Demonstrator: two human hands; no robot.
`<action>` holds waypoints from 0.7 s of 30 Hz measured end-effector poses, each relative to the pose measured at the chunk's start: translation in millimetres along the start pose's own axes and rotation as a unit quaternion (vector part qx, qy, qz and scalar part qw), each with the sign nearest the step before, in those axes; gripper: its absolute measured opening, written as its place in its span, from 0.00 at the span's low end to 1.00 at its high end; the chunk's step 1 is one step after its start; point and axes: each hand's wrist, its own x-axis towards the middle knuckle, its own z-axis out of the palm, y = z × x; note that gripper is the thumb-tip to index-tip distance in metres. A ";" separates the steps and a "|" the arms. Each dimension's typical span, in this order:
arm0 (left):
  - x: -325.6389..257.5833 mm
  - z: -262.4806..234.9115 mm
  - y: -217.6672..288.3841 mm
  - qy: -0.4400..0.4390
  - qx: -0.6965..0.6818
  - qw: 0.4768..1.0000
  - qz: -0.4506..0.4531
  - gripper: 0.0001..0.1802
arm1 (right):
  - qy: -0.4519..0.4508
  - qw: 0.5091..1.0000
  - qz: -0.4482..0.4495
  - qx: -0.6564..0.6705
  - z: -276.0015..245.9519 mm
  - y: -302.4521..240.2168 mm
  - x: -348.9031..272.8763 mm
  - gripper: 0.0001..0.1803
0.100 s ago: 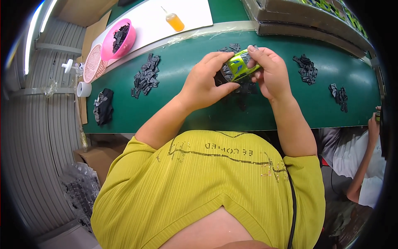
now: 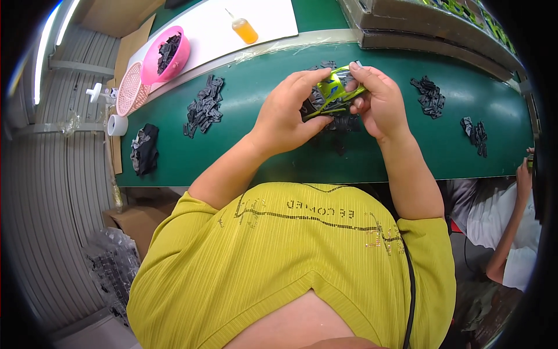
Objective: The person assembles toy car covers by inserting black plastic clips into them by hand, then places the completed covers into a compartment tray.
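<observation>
Above the green table (image 2: 256, 166), both hands hold a lime-green toy car body (image 2: 330, 91) with clear windows and blue marks. My left hand (image 2: 285, 110) is closed around its left end, thumb at the near lower edge and fingers over the far side. The fingertips and thumb of my right hand (image 2: 381, 102) pinch its right end by the clear part. Right below the car body, partly covered by my hands, lies a pile of small black plastic parts (image 2: 347, 123).
More black parts lie in a pile (image 2: 204, 107) at left and piles (image 2: 429, 98) at right. Behind stand a pink bowl (image 2: 183, 58), a pink basket (image 2: 131, 93) and a bottle of orange liquid (image 2: 244, 31). Boxes (image 2: 407, 38) edge the back right. Another person's arm (image 2: 510, 238) shows at right.
The car body has turned in my hands, so more of its near lower edge and its clear window show. Both hands stay in nearly the same place.
</observation>
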 end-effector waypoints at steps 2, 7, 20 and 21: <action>-0.7 1.0 0.9 -0.006 -0.016 1.000 -0.020 0.38 | 0.000 1.000 0.004 0.016 0.0 -0.7 -1.3 0.13; -3.8 6.7 -15.4 -0.001 -0.135 0.983 -0.121 0.34 | -0.011 0.997 0.025 0.075 3.7 -5.6 -2.3 0.13; 15.3 -13.5 -16.0 -0.013 -0.202 0.978 -0.058 0.34 | -0.184 0.956 -0.146 -0.179 -18.7 -17.4 3.4 0.28; 19.6 -13.8 -14.1 -0.011 -0.210 0.977 -0.039 0.34 | -0.149 0.966 -0.119 -0.175 -17.1 -21.4 1.9 0.29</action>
